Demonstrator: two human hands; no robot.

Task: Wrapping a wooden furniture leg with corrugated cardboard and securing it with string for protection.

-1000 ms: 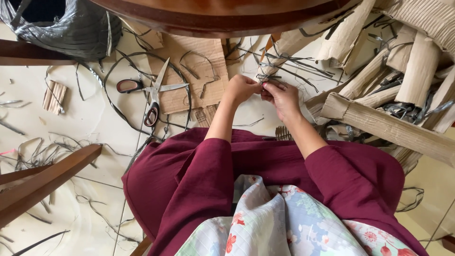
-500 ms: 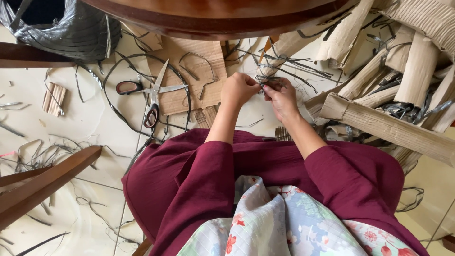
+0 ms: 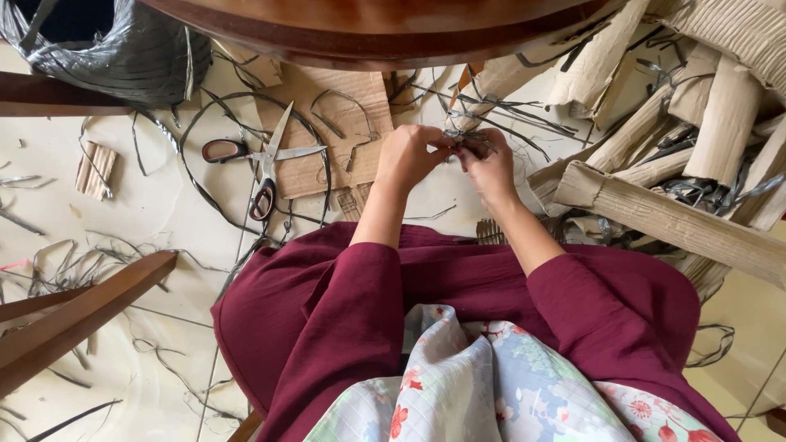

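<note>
Above a maroon-clad lap (image 3: 458, 286), the left hand (image 3: 407, 157) and right hand (image 3: 489, 168) meet, both grips pinching 1 tangle of thin dark strips (image 3: 468, 141) between them, slightly nearer the right. Beyond lie scissors (image 3: 260, 164) on flat cardboard (image 3: 332, 123) and cardboard rolls (image 3: 655, 123).

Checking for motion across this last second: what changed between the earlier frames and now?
Almost nothing. Left hand and right hand stay pressed together on the small tangle of dark strips, with only slight finger shifts. The scissors, cardboard sheet and cardboard rolls lie where they were.
</note>
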